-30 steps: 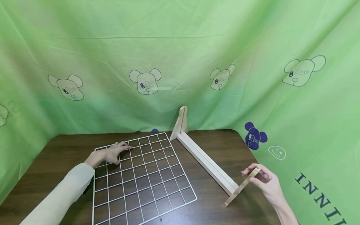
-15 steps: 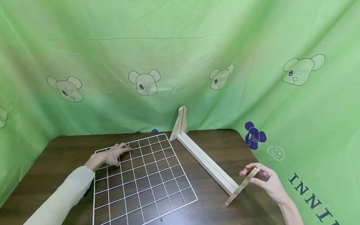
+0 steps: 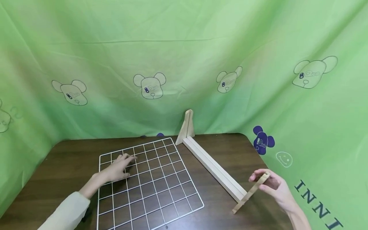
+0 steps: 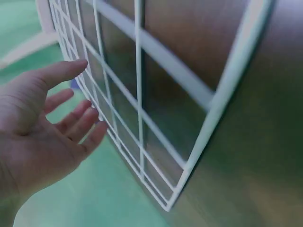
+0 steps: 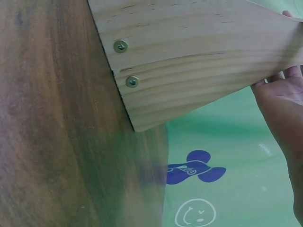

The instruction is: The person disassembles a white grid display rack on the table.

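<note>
A white wire grid panel (image 3: 203, 204) lies on the table to the left. Over its back-left part hovers my left hand (image 3: 116, 169), fingers spread and loosely bent; in the left wrist view the hand (image 4: 42, 113) appears apart from the wires. To the right stands a pale wooden stand: a grooved beam (image 3: 215, 169) joins a far end piece (image 3: 186, 127) and a near end piece (image 3: 251, 193). My right hand (image 3: 276, 188) pinches the near piece's narrow top between thumb and fingers. Two brass-coloured screws (image 5: 120, 46) show on that piece's outer face.
The brown wooden table (image 3: 224, 143) has rounded back corners. A green curtain (image 3: 184, 48) printed with bear heads hangs behind it and along both sides. A small dark object (image 3: 86, 214) is partly hidden beside the left sleeve.
My left hand has come off the grid's back-left edge and moved slightly nearer and to the right. The right hand keeps its hold on the end piece, and the stand stays put.
</note>
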Demonstrator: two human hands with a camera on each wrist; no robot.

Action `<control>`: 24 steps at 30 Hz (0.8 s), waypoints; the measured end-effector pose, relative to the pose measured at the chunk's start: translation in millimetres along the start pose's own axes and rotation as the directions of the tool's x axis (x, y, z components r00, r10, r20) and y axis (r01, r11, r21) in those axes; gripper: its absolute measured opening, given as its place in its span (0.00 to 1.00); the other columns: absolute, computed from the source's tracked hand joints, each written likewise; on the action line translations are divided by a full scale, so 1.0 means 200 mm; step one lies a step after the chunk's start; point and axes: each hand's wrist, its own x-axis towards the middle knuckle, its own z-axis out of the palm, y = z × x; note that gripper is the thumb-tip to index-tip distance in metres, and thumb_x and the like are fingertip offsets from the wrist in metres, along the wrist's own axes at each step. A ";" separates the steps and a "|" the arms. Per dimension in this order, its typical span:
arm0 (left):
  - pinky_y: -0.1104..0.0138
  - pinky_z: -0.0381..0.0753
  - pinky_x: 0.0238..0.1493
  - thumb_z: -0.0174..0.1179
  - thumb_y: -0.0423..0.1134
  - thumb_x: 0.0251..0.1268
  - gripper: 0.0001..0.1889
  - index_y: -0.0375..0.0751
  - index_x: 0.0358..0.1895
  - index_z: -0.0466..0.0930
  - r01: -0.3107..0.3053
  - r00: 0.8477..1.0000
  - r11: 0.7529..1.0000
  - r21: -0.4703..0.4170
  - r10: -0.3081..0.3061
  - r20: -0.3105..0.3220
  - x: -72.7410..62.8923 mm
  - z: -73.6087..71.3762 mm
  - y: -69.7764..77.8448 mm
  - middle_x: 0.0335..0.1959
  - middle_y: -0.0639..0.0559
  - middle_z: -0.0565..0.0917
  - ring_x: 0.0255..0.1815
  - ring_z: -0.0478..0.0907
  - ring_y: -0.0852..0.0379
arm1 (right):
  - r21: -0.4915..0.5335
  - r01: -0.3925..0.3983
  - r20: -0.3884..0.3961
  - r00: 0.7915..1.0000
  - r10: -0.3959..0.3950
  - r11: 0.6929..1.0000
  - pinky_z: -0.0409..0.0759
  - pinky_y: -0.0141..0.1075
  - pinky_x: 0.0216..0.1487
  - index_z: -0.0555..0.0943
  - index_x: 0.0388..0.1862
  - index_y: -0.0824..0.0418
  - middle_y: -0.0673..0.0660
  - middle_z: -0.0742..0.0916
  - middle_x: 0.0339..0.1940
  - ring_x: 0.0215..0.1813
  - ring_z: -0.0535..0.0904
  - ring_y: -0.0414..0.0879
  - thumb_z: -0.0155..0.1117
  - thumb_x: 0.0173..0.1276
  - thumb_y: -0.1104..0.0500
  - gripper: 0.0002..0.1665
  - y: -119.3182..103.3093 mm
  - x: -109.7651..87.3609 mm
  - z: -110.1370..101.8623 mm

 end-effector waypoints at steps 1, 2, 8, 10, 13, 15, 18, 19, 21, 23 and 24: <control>0.46 0.74 0.45 0.73 0.29 0.43 0.37 0.29 0.63 0.69 -0.009 1.000 1.000 -0.003 0.009 0.002 -0.03 0.00 0.03 0.51 0.38 0.72 0.48 0.70 0.41 | 0.005 0.008 0.006 1.000 -0.008 1.000 0.77 0.38 0.55 0.66 0.57 0.84 0.69 0.83 0.48 0.52 0.81 0.54 0.46 0.59 0.86 0.25 0.00 0.00 0.00; 0.47 0.74 0.46 0.73 0.30 0.44 0.38 0.30 0.63 0.69 -0.011 1.000 1.000 -0.013 0.011 0.011 -0.07 0.01 0.07 0.51 0.39 0.72 0.47 0.70 0.43 | 0.015 0.016 0.012 1.000 -0.017 1.000 0.77 0.38 0.56 0.66 0.57 0.85 0.70 0.82 0.48 0.53 0.81 0.54 0.45 0.58 0.87 0.25 0.01 0.00 -0.01; 0.44 0.73 0.52 0.74 0.34 0.43 0.42 0.36 0.67 0.67 -0.010 0.994 0.998 -0.066 0.017 0.106 -0.27 0.06 0.21 0.55 0.45 0.69 0.53 0.69 0.43 | 0.047 0.018 0.050 0.999 -0.020 0.999 0.77 0.38 0.56 0.66 0.58 0.84 0.70 0.82 0.50 0.54 0.80 0.54 0.41 0.53 0.90 0.30 0.02 0.00 -0.02; 0.44 0.72 0.53 0.74 0.34 0.43 0.42 0.37 0.67 0.66 -0.008 0.990 0.998 -0.056 0.016 0.139 -0.31 0.08 0.23 0.56 0.45 0.69 0.55 0.68 0.43 | 0.040 0.016 0.083 0.996 -0.019 0.999 0.77 0.38 0.55 0.65 0.59 0.84 0.70 0.82 0.50 0.55 0.80 0.54 0.41 0.52 0.90 0.31 0.02 0.00 -0.01; 0.47 0.72 0.54 0.74 0.34 0.43 0.41 0.37 0.66 0.68 -0.020 0.989 1.000 -0.002 0.020 0.144 -0.35 0.11 0.26 0.57 0.45 0.68 0.56 0.67 0.44 | 0.028 0.013 0.118 0.993 -0.016 1.000 0.77 0.37 0.55 0.65 0.59 0.83 0.69 0.82 0.51 0.55 0.79 0.53 0.43 0.53 0.90 0.31 0.02 -0.01 0.00; 0.49 0.72 0.53 0.73 0.33 0.43 0.40 0.38 0.65 0.69 -0.031 0.990 0.999 0.023 0.027 0.136 -0.36 0.11 0.26 0.56 0.46 0.68 0.55 0.67 0.46 | 0.020 0.003 0.116 0.993 -0.006 1.000 0.77 0.37 0.55 0.66 0.58 0.83 0.68 0.82 0.50 0.55 0.80 0.53 0.45 0.55 0.89 0.29 0.02 -0.01 0.01; 0.51 0.73 0.51 0.73 0.32 0.42 0.40 0.38 0.65 0.69 -0.053 0.989 0.998 0.042 0.047 0.137 -0.37 0.12 0.27 0.55 0.47 0.67 0.53 0.66 0.48 | 0.016 -0.005 0.098 0.995 0.003 1.000 0.77 0.37 0.55 0.67 0.57 0.82 0.67 0.83 0.49 0.55 0.80 0.53 0.44 0.54 0.90 0.29 0.02 -0.01 0.01; 0.51 0.73 0.51 0.72 0.31 0.42 0.39 0.38 0.65 0.70 -0.056 0.989 0.998 0.042 0.050 0.140 -0.37 0.11 0.27 0.54 0.48 0.67 0.52 0.66 0.48 | 0.014 -0.006 0.092 0.996 0.005 1.000 0.77 0.37 0.55 0.67 0.57 0.82 0.67 0.83 0.48 0.54 0.80 0.53 0.44 0.54 0.90 0.29 0.02 0.00 0.01; 0.51 0.73 0.50 0.71 0.29 0.41 0.40 0.37 0.66 0.69 -0.057 0.989 0.997 0.044 0.051 0.139 -0.36 0.11 0.28 0.54 0.48 0.67 0.52 0.66 0.49 | 0.007 -0.007 0.083 0.997 0.007 1.000 0.77 0.37 0.55 0.67 0.56 0.82 0.68 0.83 0.48 0.54 0.80 0.53 0.42 0.52 0.91 0.29 0.02 0.00 0.01; 0.51 0.73 0.51 0.69 0.26 0.41 0.40 0.35 0.66 0.68 -0.049 0.991 0.998 0.049 0.042 0.131 -0.35 0.11 0.28 0.53 0.48 0.67 0.53 0.66 0.49 | 0.001 -0.008 0.079 0.997 0.008 1.000 0.77 0.37 0.55 0.68 0.55 0.82 0.67 0.83 0.47 0.54 0.80 0.53 0.42 0.52 0.90 0.29 0.02 0.01 0.01; 0.50 0.73 0.51 0.68 0.25 0.41 0.40 0.34 0.66 0.67 -0.044 0.991 0.998 0.049 0.037 0.126 -0.35 0.11 0.28 0.53 0.48 0.67 0.53 0.66 0.49 | 0.000 -0.007 0.078 0.997 0.007 1.000 0.77 0.37 0.55 0.68 0.55 0.82 0.68 0.83 0.47 0.54 0.80 0.53 0.42 0.52 0.90 0.29 0.02 0.01 0.02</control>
